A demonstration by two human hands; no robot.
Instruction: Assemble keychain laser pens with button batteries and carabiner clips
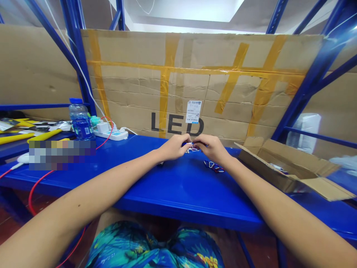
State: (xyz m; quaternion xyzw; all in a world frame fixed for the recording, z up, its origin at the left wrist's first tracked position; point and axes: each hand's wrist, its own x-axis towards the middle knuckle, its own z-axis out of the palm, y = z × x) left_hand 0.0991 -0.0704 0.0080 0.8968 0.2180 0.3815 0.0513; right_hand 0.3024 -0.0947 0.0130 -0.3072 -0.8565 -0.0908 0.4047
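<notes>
A small, shiny blue-and-silver metal piece (190,143) is at the far middle of the smooth blue tabletop (178,191); the left hand (175,146) and right hand (212,147) pinch it from either side, fingertips close together. Nearer and slightly right lie loop-shaped blue, red and silver metal clips (214,166). Farther right sits an open brown cardboard box (281,180); at far left, a blue-capped clear plastic bottle (80,119) stands beside a white plastic power strip (114,135).

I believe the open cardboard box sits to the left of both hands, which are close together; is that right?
Not quite: the head view shows the open cardboard box to the right of the left hand and right hand, which are indeed close together.
</notes>
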